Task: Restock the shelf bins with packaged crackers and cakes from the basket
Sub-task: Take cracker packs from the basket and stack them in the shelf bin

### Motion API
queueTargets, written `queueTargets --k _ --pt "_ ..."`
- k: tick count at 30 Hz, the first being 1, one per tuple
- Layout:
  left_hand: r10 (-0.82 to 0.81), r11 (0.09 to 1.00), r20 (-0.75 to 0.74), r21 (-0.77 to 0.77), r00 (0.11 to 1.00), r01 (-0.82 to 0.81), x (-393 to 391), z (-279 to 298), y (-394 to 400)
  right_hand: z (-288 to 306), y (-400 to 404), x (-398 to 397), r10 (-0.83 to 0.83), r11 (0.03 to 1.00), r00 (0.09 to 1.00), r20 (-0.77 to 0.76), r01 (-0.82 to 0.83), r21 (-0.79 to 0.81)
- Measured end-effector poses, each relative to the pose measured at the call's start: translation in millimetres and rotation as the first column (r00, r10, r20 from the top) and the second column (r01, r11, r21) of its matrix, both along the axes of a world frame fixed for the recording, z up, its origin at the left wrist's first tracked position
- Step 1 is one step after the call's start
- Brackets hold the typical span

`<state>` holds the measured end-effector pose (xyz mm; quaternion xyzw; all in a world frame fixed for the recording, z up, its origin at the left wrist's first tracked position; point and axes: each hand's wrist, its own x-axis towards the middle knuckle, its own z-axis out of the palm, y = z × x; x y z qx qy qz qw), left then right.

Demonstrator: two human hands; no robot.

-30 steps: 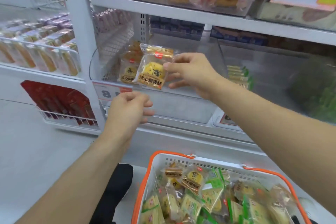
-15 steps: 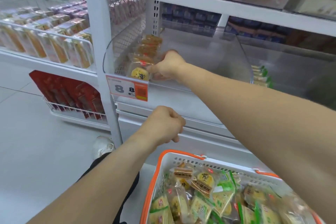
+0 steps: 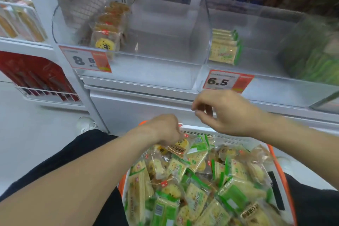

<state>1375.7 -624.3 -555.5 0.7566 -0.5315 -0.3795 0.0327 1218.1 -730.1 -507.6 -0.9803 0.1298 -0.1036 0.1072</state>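
A white basket with an orange rim [image 3: 222, 135] sits on my lap, full of clear-wrapped yellow cakes and green-wrapped crackers [image 3: 194, 194]. My left hand [image 3: 165, 129] reaches into its far edge, fingers curled onto a yellow cake packet [image 3: 178, 147]. My right hand [image 3: 225, 112] hovers above the basket, fingers loosely curled, holding nothing. On the shelf, a clear left bin [image 3: 161, 55] holds a row of yellow cake packets [image 3: 105, 40] against its left side. The clear right bin [image 3: 266, 64] holds a stack of green cracker packets [image 3: 224, 49].
Price tags read 8.8 [image 3: 86, 59] and 6.5 [image 3: 226, 81] on the bin fronts. A white upright post [image 3: 60, 46] stands at the left, with wire racks of red packs [image 3: 36, 77] beyond it. My dark-trousered legs flank the basket above a pale floor.
My right hand left the cake packet in the left bin and drew back down over the basket. My left hand dropped from the shelf edge into the basket onto a cake packet.
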Motion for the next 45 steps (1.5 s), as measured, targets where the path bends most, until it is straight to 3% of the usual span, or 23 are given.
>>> queueTargets --k 4,8,11,20,24,30,33,35,38,40,43,45 --pt "-0.133 0.988 0.027 0.084 0.991 0.130 -25 -28 0 -69 -13 -59 -0.078 0.990 0.942 -0.325 0.113 0.090" --pt "-0.254 0.962 0.038 0.110 0.966 0.249 -44 -46 -2 -121 -29 -100 -0.139 0.963 0.749 -0.647 0.254 0.087" --pt "-0.345 0.933 0.047 0.125 0.937 0.337 -57 -50 -2 -145 -32 -121 -0.116 0.947 0.655 -0.746 0.300 0.116" --pt "-0.434 0.888 0.024 0.179 0.901 0.423 -72 -54 0 -153 -29 -119 -0.133 0.928 0.639 -0.758 0.348 0.131" --pt "-0.374 0.923 0.002 0.104 0.928 0.371 -70 -46 -4 -137 -35 -111 -0.141 0.930 0.740 -0.657 0.327 0.169" --pt "-0.168 0.973 -0.059 -0.173 0.984 0.156 -68 -32 -7 -96 -38 -98 -0.263 0.888 0.905 -0.334 0.362 0.283" --pt "-0.039 0.966 -0.087 -0.258 0.995 0.015 -67 -26 -8 -77 -34 -91 -0.377 0.736 0.908 -0.182 0.412 0.537" --pt "0.095 0.945 -0.238 -0.285 0.967 -0.163 -68 -20 -10 -65 -29 -87 -0.420 0.607 0.900 -0.116 0.374 0.701" --pt "0.225 0.893 -0.584 -0.196 0.780 -0.404 -70 -9 -10 -52 -20 -83 -0.463 0.418 0.885 -0.051 0.268 0.868" --pt "0.229 0.884 -0.691 -0.148 0.686 -0.443 -69 -4 -8 -48 -15 -79 -0.524 0.309 0.851 -0.027 0.220 0.925" --pt "0.260 0.855 -0.810 -0.060 0.526 -0.515 -66 3 -6 -47 -15 -76 -0.624 0.024 0.770 -0.137 0.194 0.981" --pt "0.289 0.828 -0.865 0.011 0.410 -0.561 -65 8 -5 -46 -19 -78 -0.612 -0.019 0.763 -0.209 0.249 0.968"
